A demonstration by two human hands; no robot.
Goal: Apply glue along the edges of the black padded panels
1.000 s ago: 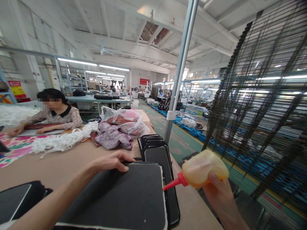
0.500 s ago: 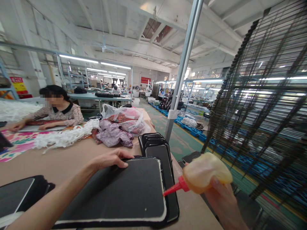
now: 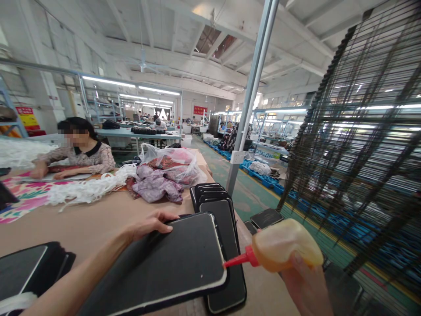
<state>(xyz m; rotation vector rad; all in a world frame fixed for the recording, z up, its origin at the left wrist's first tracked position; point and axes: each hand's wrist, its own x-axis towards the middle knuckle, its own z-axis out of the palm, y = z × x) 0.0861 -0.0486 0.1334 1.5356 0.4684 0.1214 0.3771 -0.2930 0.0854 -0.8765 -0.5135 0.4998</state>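
Observation:
My left hand (image 3: 151,224) grips the far edge of a large black panel (image 3: 171,263) with a white bead along its rim, holding it tilted up off the brown table (image 3: 88,219). Squeezed in my right hand (image 3: 305,285) is a soft yellowish glue bottle (image 3: 286,245). Its red nozzle (image 3: 238,260) touches the panel's right edge. Beneath the panel lies a row of overlapping black rounded panels (image 3: 217,206).
Another black piece (image 3: 26,267) lies at the near left. White cord (image 3: 82,188), purple cloth (image 3: 156,186) and a plastic bag (image 3: 174,164) sit mid-table. A person (image 3: 79,153) works at the far left. A grey post (image 3: 250,96) and a dark wire rack (image 3: 358,145) stand at the right.
The panel's near side has lifted and it has turned slightly. The bottle's nozzle stayed against the right edge while a white bead appeared along the panel's rim.

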